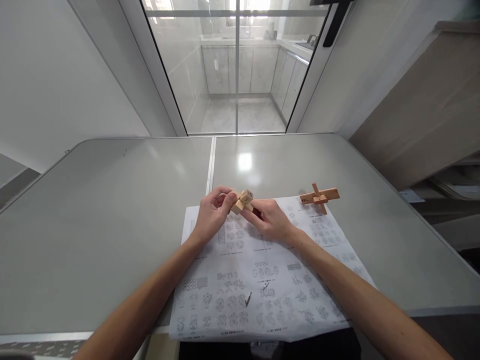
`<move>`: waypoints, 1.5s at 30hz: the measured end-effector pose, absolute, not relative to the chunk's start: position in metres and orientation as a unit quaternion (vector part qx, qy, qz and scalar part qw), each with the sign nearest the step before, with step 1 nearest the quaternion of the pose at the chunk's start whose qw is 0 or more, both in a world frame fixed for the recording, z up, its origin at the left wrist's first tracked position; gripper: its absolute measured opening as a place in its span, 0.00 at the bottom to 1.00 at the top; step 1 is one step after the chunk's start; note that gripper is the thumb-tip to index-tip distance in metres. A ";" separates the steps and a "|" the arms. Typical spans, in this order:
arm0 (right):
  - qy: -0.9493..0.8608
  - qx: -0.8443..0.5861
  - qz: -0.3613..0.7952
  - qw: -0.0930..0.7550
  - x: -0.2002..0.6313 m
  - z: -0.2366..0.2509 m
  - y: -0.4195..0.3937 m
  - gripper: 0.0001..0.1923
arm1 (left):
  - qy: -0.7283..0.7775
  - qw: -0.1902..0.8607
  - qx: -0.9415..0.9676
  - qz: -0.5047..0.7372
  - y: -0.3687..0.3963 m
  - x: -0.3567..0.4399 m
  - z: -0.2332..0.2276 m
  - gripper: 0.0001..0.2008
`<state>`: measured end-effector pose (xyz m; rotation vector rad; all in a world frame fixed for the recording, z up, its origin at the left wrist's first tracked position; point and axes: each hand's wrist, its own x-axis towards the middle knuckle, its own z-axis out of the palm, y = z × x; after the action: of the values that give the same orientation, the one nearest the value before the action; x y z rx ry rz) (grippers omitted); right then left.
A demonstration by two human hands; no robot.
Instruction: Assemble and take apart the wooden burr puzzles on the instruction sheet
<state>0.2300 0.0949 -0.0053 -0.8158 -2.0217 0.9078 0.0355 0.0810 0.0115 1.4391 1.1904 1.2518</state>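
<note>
A small cluster of light wooden puzzle pieces (243,201) is held between both hands just above a printed sheet of diagrams (258,280). My left hand (213,212) pinches the cluster from the left with its fingertips. From the right, my right hand (270,220) grips the same pieces. A second wooden assembly (320,197), a cross of darker bars, lies on the sheet's far right corner, apart from both hands.
The sheet lies on a grey table (105,220) with a seam down the middle, and overhangs the near edge. A glass sliding door (236,65) stands beyond the table. A beige cabinet (423,105) is at the right.
</note>
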 end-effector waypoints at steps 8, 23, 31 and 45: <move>-0.793 -0.321 0.336 0.395 0.228 -0.009 0.094 0.22 | 0.481 0.452 0.559 0.502 0.080 0.035 0.010 0.22; -0.759 -0.341 0.399 0.386 0.232 -0.014 0.097 0.14 | 0.406 0.478 0.652 0.427 0.080 0.027 0.007 0.32; -0.714 -0.347 0.421 0.439 0.231 -0.011 0.095 0.14 | 0.452 0.409 0.627 0.486 0.083 0.030 0.004 0.31; -0.669 -0.372 0.446 0.463 0.231 -0.008 0.098 0.19 | 0.484 0.312 0.694 0.432 0.078 0.035 0.007 0.31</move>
<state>0.2313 0.0979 -0.0083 -0.9148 -1.6442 1.0967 0.0346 0.0776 0.0068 1.8307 1.2780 1.1406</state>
